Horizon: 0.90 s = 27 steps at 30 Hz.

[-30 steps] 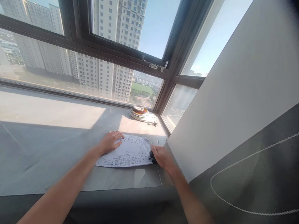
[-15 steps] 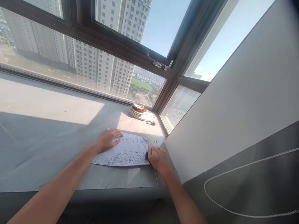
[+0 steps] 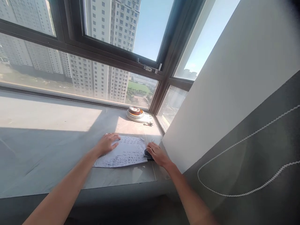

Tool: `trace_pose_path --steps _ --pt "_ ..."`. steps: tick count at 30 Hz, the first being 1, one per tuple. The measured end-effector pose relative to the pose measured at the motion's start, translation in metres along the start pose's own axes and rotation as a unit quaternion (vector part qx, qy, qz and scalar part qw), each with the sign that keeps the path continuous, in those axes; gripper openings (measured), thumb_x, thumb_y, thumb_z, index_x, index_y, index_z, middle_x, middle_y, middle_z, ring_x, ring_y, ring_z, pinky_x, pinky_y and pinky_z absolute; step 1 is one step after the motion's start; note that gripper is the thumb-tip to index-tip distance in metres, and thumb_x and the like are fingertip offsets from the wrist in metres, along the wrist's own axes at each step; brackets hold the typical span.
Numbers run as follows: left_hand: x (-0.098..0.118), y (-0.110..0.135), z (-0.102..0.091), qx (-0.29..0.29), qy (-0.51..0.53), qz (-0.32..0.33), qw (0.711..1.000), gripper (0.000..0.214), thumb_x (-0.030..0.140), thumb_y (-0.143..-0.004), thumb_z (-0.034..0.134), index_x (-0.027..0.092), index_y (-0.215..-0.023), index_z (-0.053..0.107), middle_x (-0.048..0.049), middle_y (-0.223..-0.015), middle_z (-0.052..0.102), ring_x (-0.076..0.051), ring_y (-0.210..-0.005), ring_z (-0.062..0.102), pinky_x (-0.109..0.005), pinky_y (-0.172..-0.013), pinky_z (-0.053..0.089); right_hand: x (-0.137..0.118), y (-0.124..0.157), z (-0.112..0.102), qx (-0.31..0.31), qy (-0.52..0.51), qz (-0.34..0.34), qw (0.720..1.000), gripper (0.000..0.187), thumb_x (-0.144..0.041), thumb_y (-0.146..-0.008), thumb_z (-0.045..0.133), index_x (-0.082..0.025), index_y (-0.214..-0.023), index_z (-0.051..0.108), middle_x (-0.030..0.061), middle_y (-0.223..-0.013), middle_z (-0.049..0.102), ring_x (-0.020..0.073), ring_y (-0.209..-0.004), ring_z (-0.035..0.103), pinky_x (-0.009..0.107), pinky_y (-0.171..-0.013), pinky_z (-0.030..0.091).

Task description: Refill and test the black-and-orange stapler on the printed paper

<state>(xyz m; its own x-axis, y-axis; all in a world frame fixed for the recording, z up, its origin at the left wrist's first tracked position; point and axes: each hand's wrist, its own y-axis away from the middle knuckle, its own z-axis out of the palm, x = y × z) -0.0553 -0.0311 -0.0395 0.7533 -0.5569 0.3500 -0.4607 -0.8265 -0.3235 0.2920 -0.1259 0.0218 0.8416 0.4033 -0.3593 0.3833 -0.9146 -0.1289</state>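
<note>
A printed sheet of paper (image 3: 124, 152) lies flat on the grey window sill (image 3: 47, 147). My left hand (image 3: 108, 142) rests on the sheet's upper left part, fingers stretched out and flat. My right hand (image 3: 157, 153) is at the sheet's right edge, fingers curled over a small black object (image 3: 147, 154) that sits on the edge of the paper. Most of that black object is hidden under the hand.
A stack of round plates (image 3: 136, 113) stands in the sill's far right corner, with a small dark bunch of bits (image 3: 148, 124) beside it. A white wall (image 3: 234, 81) rises on the right. A beaded cord (image 3: 243, 140) hangs over a dark blind.
My right hand has opened a little, showing more of the black object beneath it. The left hand stays flat on the paper. The view shifted slightly.
</note>
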Motion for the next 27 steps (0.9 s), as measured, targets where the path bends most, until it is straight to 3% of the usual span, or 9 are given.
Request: trace_pose_path --steps 3,5,8,11,15,19,21,23,27 --pt "0.0 0.001 0.0 0.012 0.011 0.002 1.0 0.033 0.037 -0.092 0.056 0.027 -0.117 0.073 -0.0085 -0.14 0.067 -0.033 -0.129 0.06 -0.054 -0.114 0.039 0.022 0.024 -0.006 -0.018 -0.008 -0.03 0.999 0.024 -0.045 -0.099 0.063 -0.023 -0.11 0.064 0.0041 -0.108 0.07 0.0208 -0.098 0.064 0.028 -0.08 0.046" --pt "0.0 0.0 0.001 0.02 0.02 0.0 1.0 0.032 0.037 -0.091 0.056 0.027 -0.116 0.074 -0.0082 -0.139 0.068 -0.033 -0.129 0.061 -0.054 -0.114 0.039 0.031 0.038 -0.006 0.012 0.016 0.02 1.0 0.019 -0.035 -0.094 0.067 -0.023 -0.107 0.064 0.0049 -0.105 0.071 0.0222 -0.095 0.065 0.028 -0.078 0.045" --pt "-0.002 0.0 0.003 0.02 0.019 -0.003 1.0 0.032 0.037 -0.091 0.057 0.028 -0.117 0.074 -0.0074 -0.14 0.068 -0.033 -0.129 0.061 -0.053 -0.114 0.039 0.028 0.044 -0.005 0.171 0.037 0.145 0.974 0.018 -0.032 -0.096 0.061 -0.019 -0.109 0.063 0.0097 -0.103 0.071 0.0262 -0.096 0.066 0.032 -0.079 0.046" --pt "-0.004 0.001 0.005 0.013 0.02 -0.007 1.0 0.032 0.039 -0.091 0.057 0.029 -0.116 0.073 -0.0065 -0.141 0.067 -0.033 -0.13 0.06 -0.054 -0.115 0.038 -0.005 0.02 0.003 0.305 0.015 0.188 0.933 0.021 -0.033 -0.1 0.053 -0.018 -0.112 0.06 0.0126 -0.105 0.07 0.0277 -0.099 0.066 0.033 -0.08 0.047" --pt "-0.004 0.0 0.003 0.024 0.04 -0.007 0.999 0.031 0.043 -0.092 0.057 0.027 -0.113 0.074 -0.0086 -0.141 0.066 -0.032 -0.131 0.059 -0.051 -0.113 0.042 -0.068 -0.045 0.037 0.18 -0.047 0.106 0.977 0.013 -0.028 -0.095 0.061 -0.021 -0.106 0.06 0.0094 -0.107 0.071 0.0243 -0.096 0.067 0.03 -0.076 0.047" --pt "-0.009 0.005 -0.01 0.144 0.044 -0.024 0.988 0.038 0.047 -0.099 0.045 0.023 -0.111 0.071 -0.0126 -0.134 0.069 -0.031 -0.128 0.061 -0.049 -0.11 0.046 -0.095 -0.087 0.067 0.094 -0.05 0.112 0.988 0.017 -0.023 -0.088 0.064 -0.02 -0.105 0.06 0.0105 -0.108 0.072 0.0257 -0.098 0.068 0.03 -0.074 0.046" --pt "-0.019 0.018 -0.019 0.195 0.028 -0.049 0.979 0.039 0.047 -0.1 0.04 0.022 -0.11 0.069 -0.0135 -0.131 0.068 -0.031 -0.127 0.062 -0.05 -0.111 0.046 -0.088 -0.082 0.073 0.088 -0.048 0.108 0.989 0.02 -0.024 -0.088 0.064 -0.02 -0.107 0.059 0.0111 -0.112 0.071 0.0263 -0.1 0.068 0.03 -0.075 0.046" --pt "-0.037 0.041 -0.03 0.198 -0.006 -0.08 0.977 0.04 0.048 -0.098 0.04 0.023 -0.113 0.069 -0.0142 -0.133 0.067 -0.033 -0.127 0.061 -0.053 -0.111 0.046 -0.071 -0.064 0.073 0.091 -0.046 0.099 0.99 0.02 -0.024 -0.089 0.064 -0.021 -0.108 0.059 0.0108 -0.114 0.07 0.0266 -0.102 0.067 0.031 -0.077 0.046" --pt "-0.084 0.104 -0.05 0.099 -0.094 -0.177 0.975 0.046 0.052 -0.091 0.044 0.026 -0.116 0.072 -0.016 -0.138 0.066 -0.041 -0.127 0.061 -0.068 -0.113 0.037 -0.038 -0.024 0.06 0.111 -0.05 0.112 0.986 0.017 -0.021 -0.091 0.062 -0.022 -0.107 0.058 0.0101 -0.113 0.069 0.0263 -0.106 0.065 0.031 -0.081 0.046"
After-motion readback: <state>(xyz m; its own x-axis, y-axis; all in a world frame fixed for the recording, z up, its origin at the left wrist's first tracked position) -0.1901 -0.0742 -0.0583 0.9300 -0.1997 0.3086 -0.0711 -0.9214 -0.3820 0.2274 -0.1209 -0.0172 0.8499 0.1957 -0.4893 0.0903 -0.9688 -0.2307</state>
